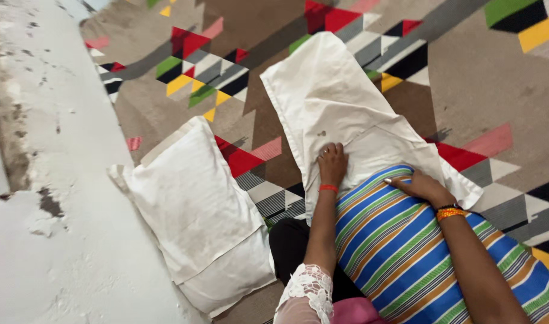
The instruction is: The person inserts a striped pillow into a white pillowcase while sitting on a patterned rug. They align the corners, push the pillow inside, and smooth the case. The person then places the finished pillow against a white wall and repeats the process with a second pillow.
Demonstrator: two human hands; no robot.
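Observation:
A striped pillow (400, 246) in blue, green and orange lies across my lap, its far end tucked into the mouth of a white pillowcase (328, 90) spread flat on the carpet. My left hand (333, 163) is closed on the pillowcase's left edge near its opening, bunching the cloth. Flat on top of the striped pillow rests my right hand (420, 186), right where the white cloth meets it. A red band is on my left wrist and orange and black bangles on my right.
A second pillow in a white cover (193, 210) leans against a peeling white wall (40, 150) at the left. The floor is a carpet (484, 78) with coloured triangles.

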